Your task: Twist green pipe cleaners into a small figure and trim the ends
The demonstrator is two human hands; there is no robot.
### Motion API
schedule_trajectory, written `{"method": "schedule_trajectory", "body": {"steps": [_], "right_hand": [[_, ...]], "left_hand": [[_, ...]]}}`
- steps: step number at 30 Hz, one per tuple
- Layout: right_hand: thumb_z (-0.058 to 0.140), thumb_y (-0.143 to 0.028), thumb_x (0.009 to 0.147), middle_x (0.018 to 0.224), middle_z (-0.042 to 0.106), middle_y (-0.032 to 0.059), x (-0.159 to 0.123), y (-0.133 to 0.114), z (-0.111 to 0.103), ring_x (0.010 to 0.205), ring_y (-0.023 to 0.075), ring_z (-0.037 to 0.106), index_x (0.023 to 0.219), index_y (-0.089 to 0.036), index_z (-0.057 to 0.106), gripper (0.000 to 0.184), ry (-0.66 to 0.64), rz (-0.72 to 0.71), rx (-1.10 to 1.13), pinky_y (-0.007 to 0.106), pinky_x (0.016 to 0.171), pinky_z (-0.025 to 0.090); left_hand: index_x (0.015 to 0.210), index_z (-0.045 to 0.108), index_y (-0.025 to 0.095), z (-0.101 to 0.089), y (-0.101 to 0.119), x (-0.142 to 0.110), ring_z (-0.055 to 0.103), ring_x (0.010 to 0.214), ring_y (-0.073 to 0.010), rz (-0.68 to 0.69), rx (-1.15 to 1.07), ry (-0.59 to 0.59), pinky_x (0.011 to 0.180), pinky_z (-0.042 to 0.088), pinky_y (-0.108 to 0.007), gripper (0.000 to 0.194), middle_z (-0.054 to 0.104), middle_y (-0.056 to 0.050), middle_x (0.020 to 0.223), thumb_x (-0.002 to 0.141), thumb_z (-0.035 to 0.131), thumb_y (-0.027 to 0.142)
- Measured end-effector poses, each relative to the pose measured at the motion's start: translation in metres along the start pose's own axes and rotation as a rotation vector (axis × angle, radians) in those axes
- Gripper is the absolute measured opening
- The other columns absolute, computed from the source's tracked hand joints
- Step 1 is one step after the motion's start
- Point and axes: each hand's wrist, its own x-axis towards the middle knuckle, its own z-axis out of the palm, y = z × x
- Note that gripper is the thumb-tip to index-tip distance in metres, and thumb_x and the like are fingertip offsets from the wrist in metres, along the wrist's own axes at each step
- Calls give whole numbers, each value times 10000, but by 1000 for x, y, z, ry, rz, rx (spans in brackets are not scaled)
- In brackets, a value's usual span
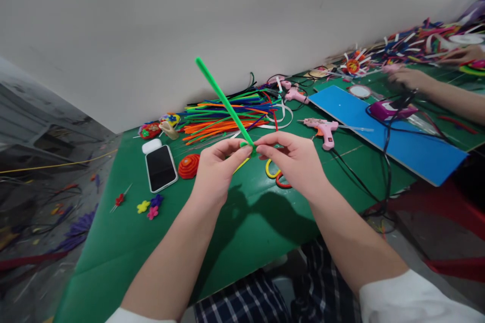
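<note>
A bright green pipe cleaner point(225, 102) slants up and to the left from between my hands, above the green table point(197, 242). My left hand point(222, 164) pinches its lower end between thumb and forefinger. Close beside it, my right hand point(290, 159) pinches the same end, its fingertips almost touching the left ones. A small part of the green end curls at the fingertips; its exact shape is hidden. Below my right hand lie scissors with yellow and red handles point(283, 181), partly covered. An orange coiled disc point(188, 166) rests left of my left hand.
Several coloured pipe cleaners point(223, 118) are piled by the wall. A phone point(161, 168) and small flowers point(152, 212) lie at left. A pink glue gun point(324, 130) with a cord sits near a blue board point(379, 126). Another person's hand point(411, 81) works at right.
</note>
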Motion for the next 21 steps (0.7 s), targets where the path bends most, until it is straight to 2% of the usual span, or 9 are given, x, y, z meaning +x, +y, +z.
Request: {"method": "schedule_trajectory", "body": {"steps": [5, 8, 12, 15, 18, 21], "right_hand": [[524, -197, 817, 805, 630, 8, 0, 4, 1, 753, 123, 596, 810, -186, 597, 74, -10, -163, -148, 249, 666, 480], [482, -196, 839, 821, 617, 20, -1, 5, 0, 787, 129, 580, 824, -184, 573, 93, -21, -240, -223, 260, 698, 473], [473, -219, 844, 828, 618, 14, 0, 3, -1, 768, 124, 587, 847, -189, 570, 101, -55, -136, -169, 253, 676, 475], [492, -257, 835, 780, 621, -1, 1, 2, -3, 715, 113, 594, 856, -191, 590, 120, -83, -24, -54, 230, 626, 479], [532, -287, 807, 730, 614, -7, 2, 2, -5, 665, 108, 586, 815, -184, 606, 127, -85, 28, -5, 217, 581, 474], [553, -282, 786, 717, 600, -10, 2, 4, -5, 642, 102, 572, 789, -179, 603, 114, -77, 45, 21, 208, 556, 467]], "left_hand": [[691, 668, 192, -1, 0, 0, 585, 652, -99, -16, -15, -79, 665, 465, -229, 56, 651, 20, 672, 650, 696, 217], [693, 664, 192, -1, -2, 2, 591, 652, -107, 11, 13, -85, 673, 476, -249, 58, 652, 15, 674, 653, 690, 224], [707, 655, 188, -2, -5, 3, 597, 662, -121, 73, 97, -49, 664, 482, -264, 89, 654, 6, 692, 664, 677, 262], [733, 652, 186, -3, -7, 4, 593, 683, -119, 101, 133, -16, 673, 480, -255, 115, 656, 2, 722, 671, 673, 281], [751, 646, 183, -3, -8, 4, 589, 708, -124, 127, 168, 5, 686, 476, -255, 137, 650, -4, 746, 681, 669, 299], [799, 653, 192, -3, -5, 1, 584, 788, -148, 266, 354, 29, 728, 462, -281, 145, 641, -18, 812, 712, 645, 308]]}}
